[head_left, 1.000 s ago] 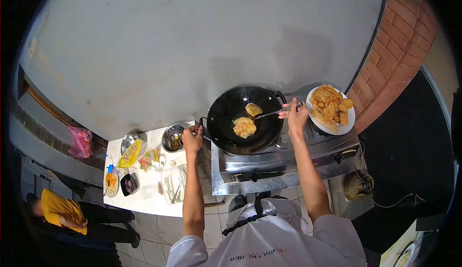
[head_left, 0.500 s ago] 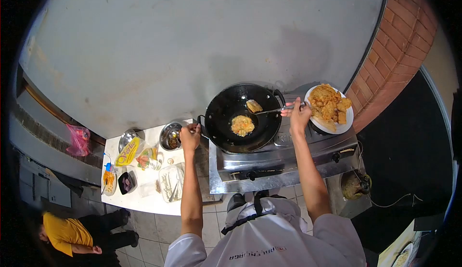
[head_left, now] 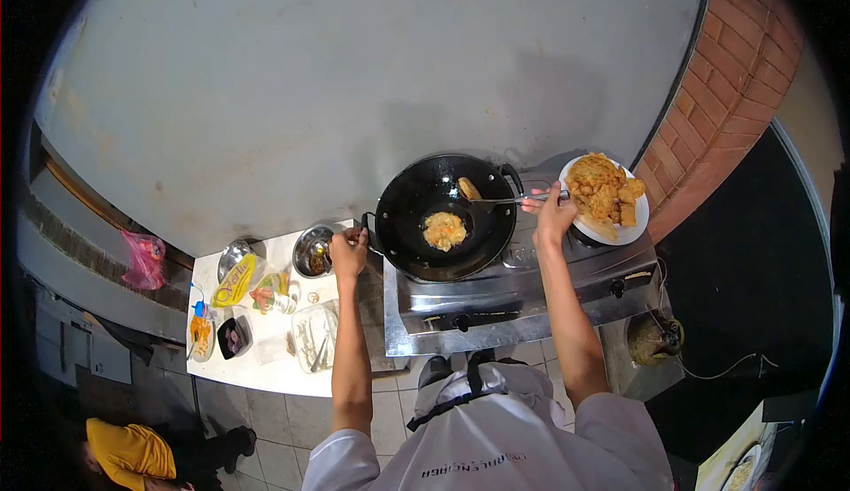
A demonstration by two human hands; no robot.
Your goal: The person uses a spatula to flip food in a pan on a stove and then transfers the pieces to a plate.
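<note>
A black wok (head_left: 412, 256) sits on the steel gas stove, with a golden fritter (head_left: 444, 231) frying in its middle. My right hand (head_left: 553, 218) is closed round the handle of a long metal ladle (head_left: 498, 201). The ladle's head is over the wok, above the fritter, and looks golden; I cannot make out whether food is in it. At the wok's left side, my left hand (head_left: 348, 253) is closed on the wok's loop handle (head_left: 368, 222). Just beyond my right hand, a white plate (head_left: 639, 231) carries a pile of fried pieces (head_left: 602, 188).
On the white table (head_left: 266, 374) at left are steel bowls (head_left: 312, 241), a yellow packet (head_left: 237, 280), a clear container (head_left: 316, 336) and a black dish (head_left: 234, 338). A person in a yellow shirt (head_left: 133, 451) is at lower left. A gas cylinder (head_left: 653, 340) stands below the stove.
The ladle's head has turned and shifted slightly up and left in the wok. My left hand stays at the wok handle. The person in yellow has moved lower in view.
</note>
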